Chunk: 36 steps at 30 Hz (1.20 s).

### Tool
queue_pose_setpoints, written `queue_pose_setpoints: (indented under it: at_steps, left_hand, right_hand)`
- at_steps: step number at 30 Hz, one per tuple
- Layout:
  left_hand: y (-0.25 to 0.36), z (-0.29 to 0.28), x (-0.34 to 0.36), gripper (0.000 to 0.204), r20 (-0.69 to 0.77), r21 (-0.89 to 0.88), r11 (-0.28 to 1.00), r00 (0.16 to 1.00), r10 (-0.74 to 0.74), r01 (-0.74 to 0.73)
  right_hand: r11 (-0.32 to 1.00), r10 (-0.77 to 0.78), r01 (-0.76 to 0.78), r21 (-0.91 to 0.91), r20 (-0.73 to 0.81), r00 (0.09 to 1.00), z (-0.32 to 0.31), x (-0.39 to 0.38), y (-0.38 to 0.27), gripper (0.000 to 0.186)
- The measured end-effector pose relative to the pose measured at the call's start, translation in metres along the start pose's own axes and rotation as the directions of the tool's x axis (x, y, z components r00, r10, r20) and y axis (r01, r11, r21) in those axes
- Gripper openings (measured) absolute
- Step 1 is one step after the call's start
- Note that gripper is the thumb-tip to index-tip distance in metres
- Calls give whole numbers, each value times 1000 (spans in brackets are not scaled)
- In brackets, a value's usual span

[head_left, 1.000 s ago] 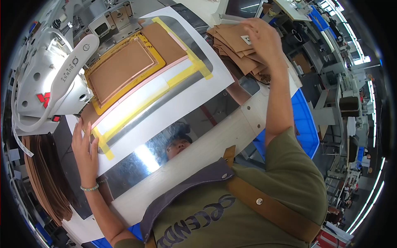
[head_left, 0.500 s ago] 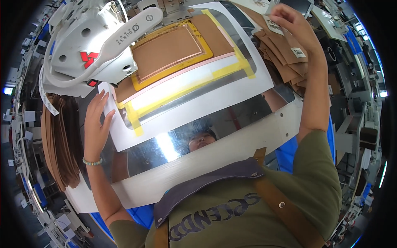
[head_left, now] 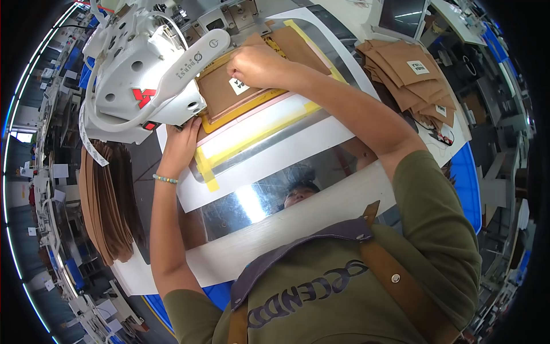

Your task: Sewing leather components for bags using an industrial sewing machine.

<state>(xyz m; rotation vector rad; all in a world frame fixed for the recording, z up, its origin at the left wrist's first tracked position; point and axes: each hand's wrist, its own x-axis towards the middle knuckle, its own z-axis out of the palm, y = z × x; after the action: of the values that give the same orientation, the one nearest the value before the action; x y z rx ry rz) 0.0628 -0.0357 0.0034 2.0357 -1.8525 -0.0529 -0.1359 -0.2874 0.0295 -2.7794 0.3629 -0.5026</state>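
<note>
My right hand (head_left: 255, 67) is closed on a brown piece with a white label (head_left: 239, 86), lying over the brown panel inside the yellow rectangular frame (head_left: 226, 123). My left hand (head_left: 182, 140) rests at the left edge of the board beside the frame, its fingers stretched out just below the head of a white machine (head_left: 152, 77), fingertips partly hidden. The frame lies on a taped metal plate over a white sheet (head_left: 269, 155).
Brown pieces (head_left: 401, 74), some labelled, are piled at the right beside a cable and small dark object (head_left: 441, 136). A screen device (head_left: 401, 17) stands behind. Long brown strips (head_left: 106, 200) lie left. A reflective metal sheet (head_left: 229, 218) fronts the work; a blue bin (head_left: 465, 183) is right.
My right hand has moved left from the pile onto the framed area with a labelled piece. My left hand has shifted a little up and right, closer under the machine head.
</note>
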Motion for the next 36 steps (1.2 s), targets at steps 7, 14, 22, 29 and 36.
queue_pose_setpoints:
  at_steps: [7,14,22,29,36]
  left_hand:
    - [8,3,23,47,103,-238,970,992,68,-42]
    - [3,2,21,47,127,-267,964,991,51,-15]
    - [-6,17,41,42,109,-383,923,991,76,-28]
    - [-112,37,23,38,-28,-828,460,795,-605,321]
    - [-41,39,54,36,-24,-251,965,997,72,-75]
  right_hand:
    - [999,38,-36,-21,65,997,10,3,-4,12]
    - [939,-342,343,40,-25,939,19,-26,-32,23]
    - [929,-363,365,52,-50,930,37,-47,-21,35]
    - [919,-391,389,53,13,920,42,-40,-31,42]
    - [920,-344,350,178,-67,937,48,-48,-22,39]
